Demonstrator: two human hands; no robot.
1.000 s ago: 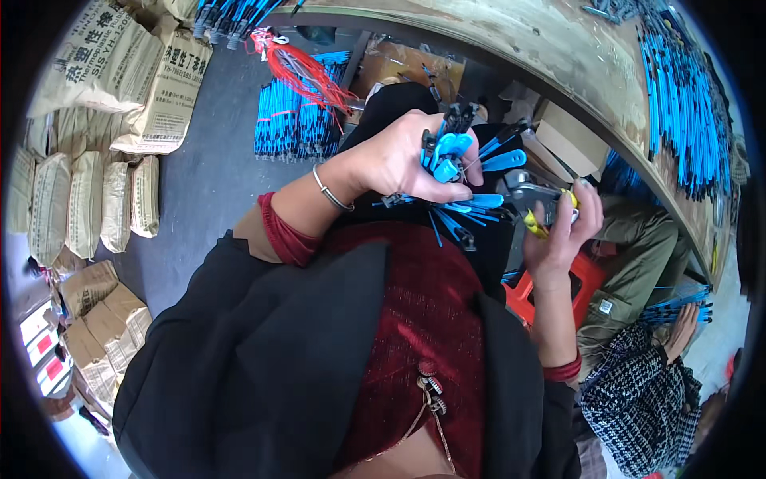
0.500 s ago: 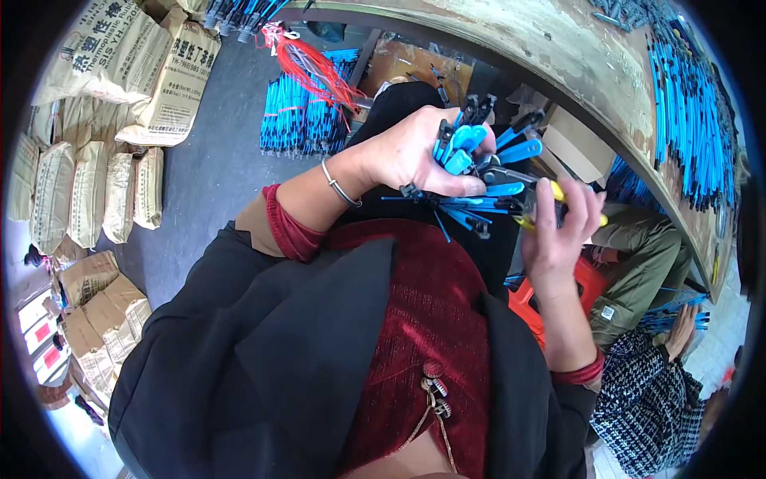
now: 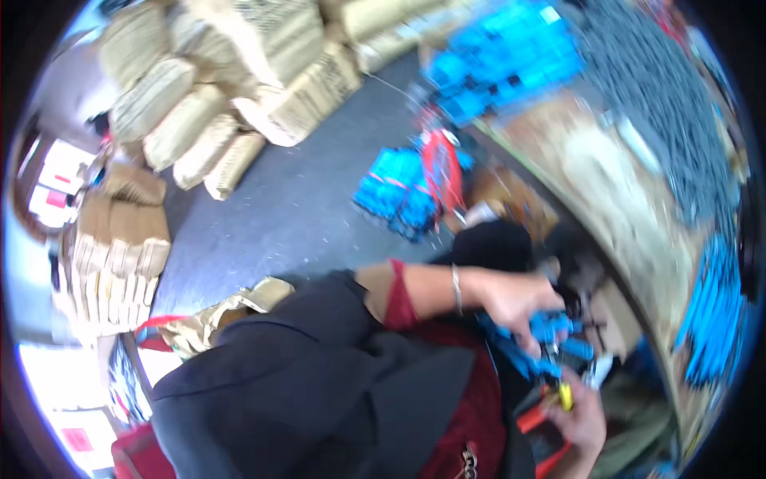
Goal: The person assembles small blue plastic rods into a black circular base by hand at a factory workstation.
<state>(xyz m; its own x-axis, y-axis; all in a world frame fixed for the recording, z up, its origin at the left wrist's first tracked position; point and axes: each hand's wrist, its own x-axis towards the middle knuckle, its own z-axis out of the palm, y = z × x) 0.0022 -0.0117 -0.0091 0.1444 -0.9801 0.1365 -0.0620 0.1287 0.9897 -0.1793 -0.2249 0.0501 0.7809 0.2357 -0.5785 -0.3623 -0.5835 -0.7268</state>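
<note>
My left hand is closed around a bunch of blue plastic strips with black parts among them, held over my lap. Just below and to the right, my right hand grips pliers by their yellow handles. The pliers' jaws are blurred close to the strips, and I cannot tell whether they touch.
A worn wooden worktable curves along the right, bearing piles of blue strips and thin grey pieces. On the floor lie blue bundles beside red cords. Paper sacks are stacked at upper left. An orange-red stool is below.
The view has swung left and blurred, so the hands now appear lower and farther right. Both hands keep hold of the blue strips and the pliers.
</note>
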